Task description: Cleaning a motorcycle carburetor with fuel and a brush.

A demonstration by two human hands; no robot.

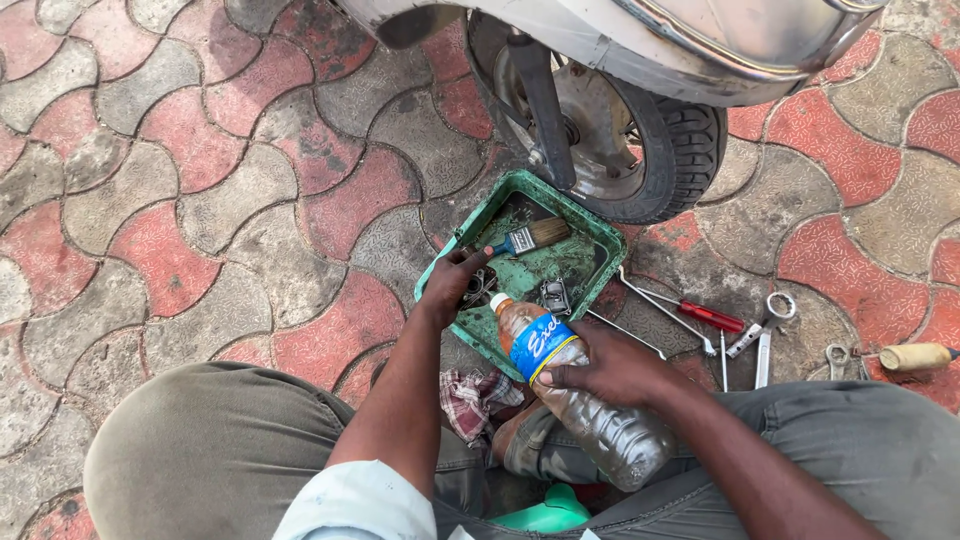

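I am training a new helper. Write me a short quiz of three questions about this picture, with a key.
1. True or false: the right hand holds a plastic bottle tilted toward the green tray.
2. What lies in the tray, near the wheel? A) a paintbrush B) a hammer C) a cup
3. Fill in: the left hand reaches into the ____.

Key:
1. True; its neck points down at the tray.
2. A, the paintbrush.
3. Tray. The red-handled screwdriver lies outside it, on the paving.
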